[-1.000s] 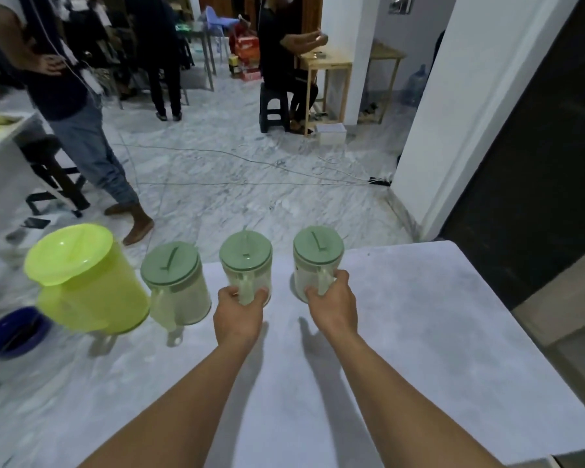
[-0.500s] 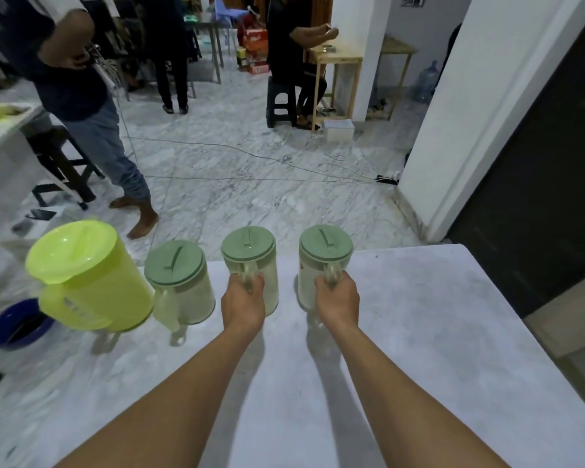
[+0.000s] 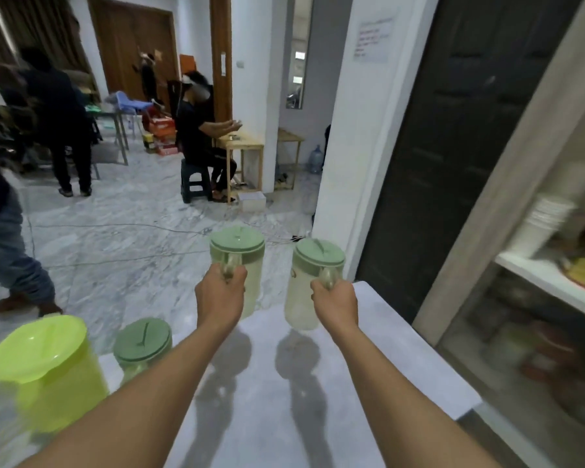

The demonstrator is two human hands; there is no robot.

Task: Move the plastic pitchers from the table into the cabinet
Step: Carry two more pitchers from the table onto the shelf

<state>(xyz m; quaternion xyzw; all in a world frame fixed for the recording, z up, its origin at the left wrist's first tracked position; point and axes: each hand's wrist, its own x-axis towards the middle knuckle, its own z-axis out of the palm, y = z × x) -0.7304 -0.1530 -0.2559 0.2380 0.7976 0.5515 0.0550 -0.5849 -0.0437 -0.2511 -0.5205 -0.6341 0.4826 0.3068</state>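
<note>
A pale grey table (image 3: 368, 383) fills the lower middle of the frame. At the right edge stands an open cabinet (image 3: 551, 285) with a white shelf, its contents blurred. At lower left a lime-green pitcher (image 3: 44, 376) sits on the table, and just right of it a smaller clear pitcher with a sage lid (image 3: 142, 344), partly hidden by the left forearm. Near the frame's centre two more sage-lidded pitchers hang above the table's far edge, their shadows falling on the top beneath them. The left hand (image 3: 221, 298) is closed in a fist around the handle of the left pitcher (image 3: 238, 261); the right hand (image 3: 335, 304) is likewise wrapped around the handle of the right pitcher (image 3: 313, 285).
</note>
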